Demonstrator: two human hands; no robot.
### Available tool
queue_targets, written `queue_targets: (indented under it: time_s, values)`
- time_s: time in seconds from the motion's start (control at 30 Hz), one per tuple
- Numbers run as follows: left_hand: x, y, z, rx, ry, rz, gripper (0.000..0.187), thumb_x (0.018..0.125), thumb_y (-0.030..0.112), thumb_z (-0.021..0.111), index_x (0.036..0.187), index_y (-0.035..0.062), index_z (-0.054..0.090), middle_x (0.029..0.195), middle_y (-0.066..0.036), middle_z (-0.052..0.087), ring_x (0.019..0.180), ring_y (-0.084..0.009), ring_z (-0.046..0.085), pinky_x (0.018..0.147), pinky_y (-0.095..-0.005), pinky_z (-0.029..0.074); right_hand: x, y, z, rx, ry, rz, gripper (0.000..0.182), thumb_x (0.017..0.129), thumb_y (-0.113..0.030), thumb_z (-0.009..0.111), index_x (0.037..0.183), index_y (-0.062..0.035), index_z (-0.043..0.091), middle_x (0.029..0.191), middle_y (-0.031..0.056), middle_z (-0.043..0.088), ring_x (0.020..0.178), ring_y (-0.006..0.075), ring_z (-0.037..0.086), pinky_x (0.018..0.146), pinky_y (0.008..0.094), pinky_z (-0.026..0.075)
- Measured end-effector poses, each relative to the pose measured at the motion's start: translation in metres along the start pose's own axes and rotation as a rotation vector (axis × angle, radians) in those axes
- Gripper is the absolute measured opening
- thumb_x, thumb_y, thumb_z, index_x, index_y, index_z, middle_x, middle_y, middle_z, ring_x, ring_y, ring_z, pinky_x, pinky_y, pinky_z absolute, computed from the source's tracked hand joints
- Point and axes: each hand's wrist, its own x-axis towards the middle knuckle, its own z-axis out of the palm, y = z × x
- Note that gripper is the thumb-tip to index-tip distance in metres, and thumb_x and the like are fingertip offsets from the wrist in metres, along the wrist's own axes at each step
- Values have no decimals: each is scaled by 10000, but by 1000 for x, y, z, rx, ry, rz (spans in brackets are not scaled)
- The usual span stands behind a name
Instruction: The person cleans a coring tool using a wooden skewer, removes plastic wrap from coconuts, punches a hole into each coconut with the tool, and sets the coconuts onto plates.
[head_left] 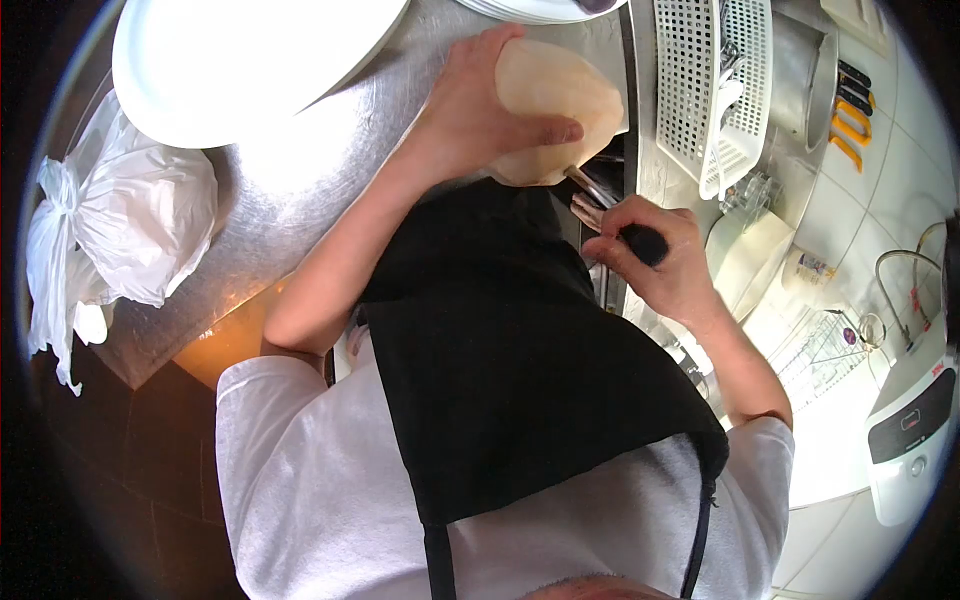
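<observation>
My left hand (465,120) is wrapped over a large, pale cream, rounded piece (560,90) that looks like a peeled fruit or vegetable, its thumb lying across the front. The piece is held at the edge of the steel counter, above my black apron. On its right, my right hand (655,255) grips a metal tool (592,185) by its thick black handle. The tool's tip meets the lower right side of the piece. A small pinkish-brown strip (585,210) shows beside the shaft, close to my right fingers.
A large white plate (250,70) lies on the steel counter (290,185), with a tied white plastic bag (145,215) at left. Stacked plates (530,10) stand at the back. To the right are a perforated white basket (690,90), orange-handled tools (850,125) and a white appliance (910,430).
</observation>
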Motion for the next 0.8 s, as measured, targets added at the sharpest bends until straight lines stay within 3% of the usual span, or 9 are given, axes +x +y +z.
queue_targets:
  time_s: [0.1, 0.2, 0.3, 0.47, 0.53, 0.6, 0.7, 0.73, 0.8]
  values:
    - [1, 3, -2, -17, -18, 2, 889, 623, 417, 896, 1285, -18, 492, 1200, -189, 559, 1127, -274, 553, 975, -373, 456, 7, -3, -7, -322, -72, -168, 126, 836, -132, 739, 832, -52, 641, 649, 119, 582, 540, 221, 583, 524, 270, 427]
    - [-1, 2, -1, -52, -21, -58, 931, 625, 437, 891, 1323, -11, 468, 1257, -207, 519, 1172, -300, 530, 1006, -382, 441, 10, -10, -11, -445, -115, -168, 159, 847, -161, 736, 808, -44, 637, 650, 119, 590, 517, 218, 574, 499, 288, 431]
    - [-3, 8, -4, -13, -28, -81, 958, 627, 446, 887, 1342, -17, 448, 1286, -221, 498, 1202, -326, 513, 1023, -392, 432, 2, 3, 11, -49, 183, -52, 172, 876, -178, 719, 810, -38, 644, 643, 84, 596, 509, 185, 561, 498, 280, 428]
    - [0, 2, -2, 6, -49, -49, 928, 627, 446, 883, 1322, -4, 466, 1263, -229, 519, 1202, -338, 514, 1013, -398, 438, -9, -7, 21, 609, 358, 574, 146, 909, -137, 684, 845, -8, 657, 670, 22, 599, 556, 129, 555, 521, 255, 423]
    - [3, 1, 0, 14, -2, -4, 876, 619, 436, 883, 1272, -4, 499, 1211, -219, 556, 1154, -330, 543, 983, -394, 452, -6, -6, 20, 520, 360, 447, 141, 905, -131, 686, 844, -9, 653, 679, 22, 607, 560, 135, 562, 521, 265, 429]
    - [-2, -3, 5, 25, 124, 52, 808, 611, 420, 883, 1206, -4, 538, 1138, -202, 601, 1084, -320, 580, 944, -388, 470, 2, -1, 23, 52, 322, 56, 148, 888, -143, 703, 832, -20, 644, 673, 44, 616, 541, 166, 576, 503, 294, 434]
    - [1, -2, 3, 26, 52, 35, 777, 593, 404, 884, 1153, -21, 554, 1076, -183, 628, 1029, -298, 600, 918, -388, 477, 8, -3, 7, -212, 68, -167, 127, 855, -132, 719, 827, -35, 642, 673, 93, 625, 545, 251, 596, 502, 332, 449]
    - [2, -3, 4, 13, 40, 24, 783, 593, 403, 884, 1159, -24, 552, 1076, -184, 627, 1033, -295, 599, 920, -385, 477, 8, -5, 2, -320, -10, -130, 91, 825, -102, 723, 828, -47, 651, 697, 131, 629, 584, 320, 600, 512, 353, 456]
    - [3, -7, 5, -9, 21, -1, 794, 593, 400, 883, 1172, -30, 549, 1077, -185, 627, 1040, -289, 599, 924, -380, 478, 9, -4, -1, -357, -17, -162, 93, 835, -103, 722, 835, -41, 652, 694, 131, 626, 571, 291, 603, 511, 347, 451]
